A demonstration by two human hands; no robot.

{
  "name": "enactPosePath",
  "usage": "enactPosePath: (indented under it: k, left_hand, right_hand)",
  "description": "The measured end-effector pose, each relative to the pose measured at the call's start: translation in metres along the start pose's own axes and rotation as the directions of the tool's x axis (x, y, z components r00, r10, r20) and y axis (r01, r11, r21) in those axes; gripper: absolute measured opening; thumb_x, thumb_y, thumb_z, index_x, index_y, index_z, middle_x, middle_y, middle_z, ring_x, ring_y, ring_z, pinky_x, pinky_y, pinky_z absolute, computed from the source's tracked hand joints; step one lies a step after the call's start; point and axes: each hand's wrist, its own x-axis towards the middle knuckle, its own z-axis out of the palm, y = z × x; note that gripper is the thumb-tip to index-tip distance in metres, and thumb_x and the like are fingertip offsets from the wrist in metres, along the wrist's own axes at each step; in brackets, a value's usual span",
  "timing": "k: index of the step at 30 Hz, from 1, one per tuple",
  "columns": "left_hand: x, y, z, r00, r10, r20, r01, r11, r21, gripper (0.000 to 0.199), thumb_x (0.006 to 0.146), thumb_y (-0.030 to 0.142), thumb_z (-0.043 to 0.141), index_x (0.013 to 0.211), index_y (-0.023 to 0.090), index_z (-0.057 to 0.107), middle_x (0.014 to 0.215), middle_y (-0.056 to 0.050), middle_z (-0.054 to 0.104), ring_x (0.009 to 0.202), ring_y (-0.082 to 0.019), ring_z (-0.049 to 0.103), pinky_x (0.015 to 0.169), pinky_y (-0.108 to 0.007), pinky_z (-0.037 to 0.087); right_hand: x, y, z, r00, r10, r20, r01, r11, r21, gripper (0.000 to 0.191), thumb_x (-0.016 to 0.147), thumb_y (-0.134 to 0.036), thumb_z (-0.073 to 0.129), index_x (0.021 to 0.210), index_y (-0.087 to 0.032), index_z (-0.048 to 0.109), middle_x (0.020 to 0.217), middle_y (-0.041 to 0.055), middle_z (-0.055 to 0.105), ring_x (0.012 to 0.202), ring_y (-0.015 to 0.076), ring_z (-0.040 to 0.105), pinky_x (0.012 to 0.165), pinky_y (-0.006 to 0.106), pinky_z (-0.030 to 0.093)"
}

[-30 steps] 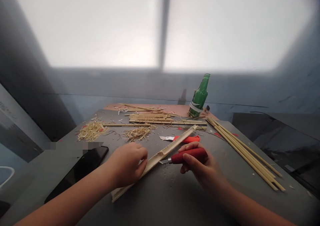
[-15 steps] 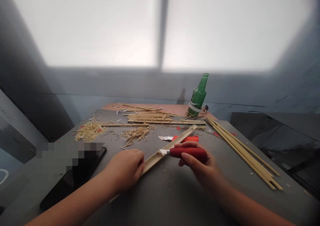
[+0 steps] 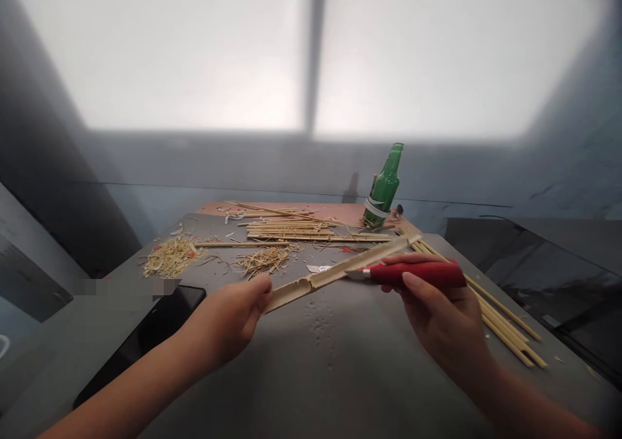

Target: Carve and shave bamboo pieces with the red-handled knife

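My left hand [image 3: 240,316] is closed round the near end of a split bamboo strip [image 3: 335,274], a pale half-tube with its hollow side showing and a node partway along. The strip slants up toward the right, raised off the table. In my right hand [image 3: 437,309] is a knife with a red handle [image 3: 418,274], held with the fingers wrapped round it. Its short blade [image 3: 358,274] points left, close beside the strip's lower edge; whether it touches I cannot tell. Behind the strip, another blade [image 3: 318,269] lies on the table, its handle hidden.
Bamboo shavings lie in a left heap [image 3: 172,256] and a middle heap [image 3: 267,259]. Thin bamboo sticks [image 3: 291,228] are stacked behind. A green bottle [image 3: 383,190] stands at the back. Longer bamboo sticks [image 3: 508,329] lie at right, and a black phone-like slab [image 3: 140,342] at left.
The bamboo strip has lifted and swung to a flatter slant, its far end further right. My right hand has moved right and slightly up with the knife; my left hand has shifted a little left.
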Motion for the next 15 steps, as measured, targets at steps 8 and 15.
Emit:
enactPosePath:
  k: [8, 15]
  left_hand:
    - [-0.005, -0.003, 0.009, 0.988, 0.104, 0.118, -0.107, 0.994, 0.016, 0.018, 0.094, 0.026, 0.033, 0.083, 0.024, 0.048, 0.077, -0.002, 0.065, 0.067, -0.021, 0.058, 0.061, -0.03, 0.04]
    - [-0.002, 0.007, 0.03, 0.987, 0.096, 0.127, -0.104, 0.993, 0.062, 0.021, 0.1, 0.025, 0.033, 0.09, 0.022, 0.05, 0.094, -0.008, 0.069, 0.084, -0.024, 0.063, 0.072, -0.034, 0.046]
  right_hand:
    - [0.006, -0.016, -0.005, 1.0, 0.012, -0.004, -0.012, 0.999, -0.046, 0.006, 0.075, -0.035, 0.082, 0.075, -0.03, 0.078, 0.083, 0.006, 0.072, 0.064, 0.0212, 0.062, 0.047, 0.033, 0.051]
    - [0.003, 0.007, -0.003, 0.982, 0.179, 0.067, -0.168, 0.976, -0.138, 0.024, 0.074, -0.045, 0.085, 0.087, -0.026, 0.076, 0.092, 0.0061, 0.074, 0.07, 0.022, 0.068, 0.059, 0.036, 0.058]
